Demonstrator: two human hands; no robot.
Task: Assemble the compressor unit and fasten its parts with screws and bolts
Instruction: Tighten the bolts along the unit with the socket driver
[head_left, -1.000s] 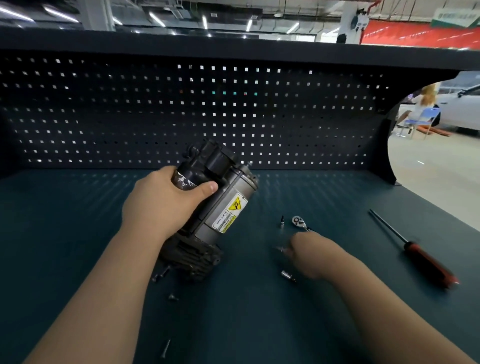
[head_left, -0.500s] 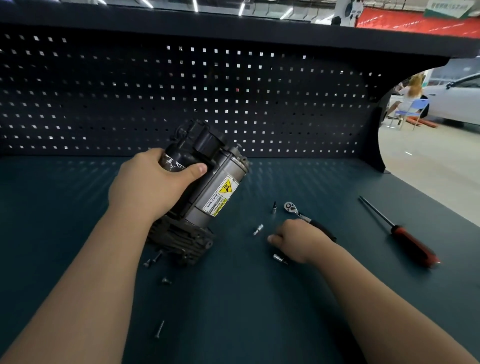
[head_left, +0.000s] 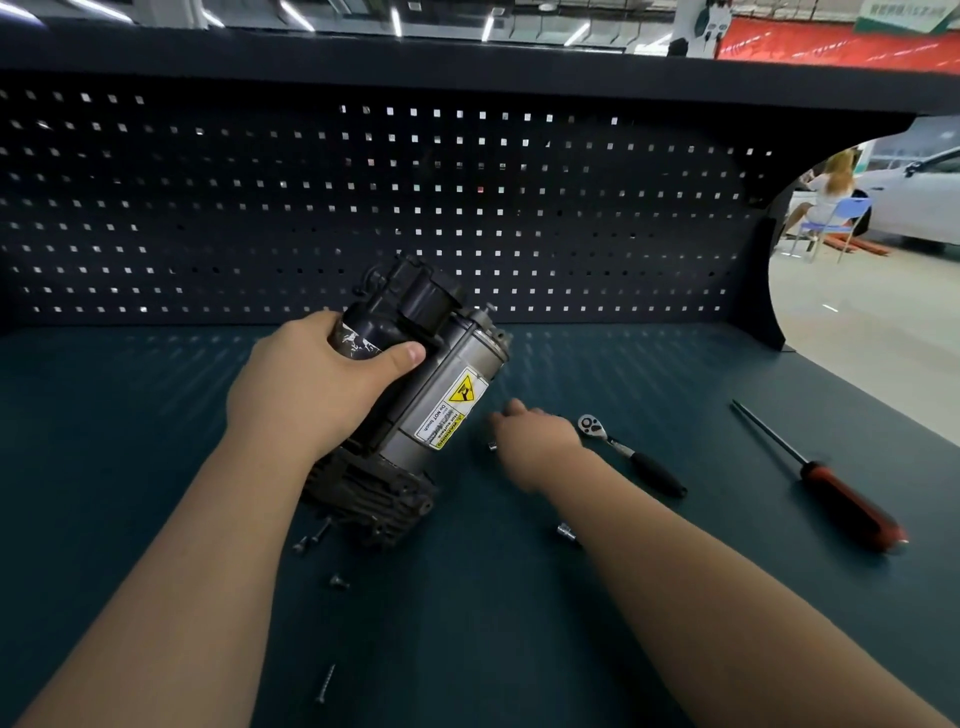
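Left hand (head_left: 317, 384) curled round the compressor (head_left: 467, 364), thumb on top; right hand (head_left: 535, 441) low, palm down, fingertips hidden.

The left grip (head_left: 317, 384) wraps the black upper end of a tilted grey-and-black metal compressor unit (head_left: 441, 410), whose ribbed base rests on the dark teal desk (head_left: 130, 441). The right grip (head_left: 535, 441) is knuckles-up just right of it, fingers hidden. A small silver socket (head_left: 492, 445) sits just left of the right grip, a chrome black-handled ratchet (head_left: 628, 457) just right, and a red-handled screwdriver (head_left: 826, 483) well beyond.
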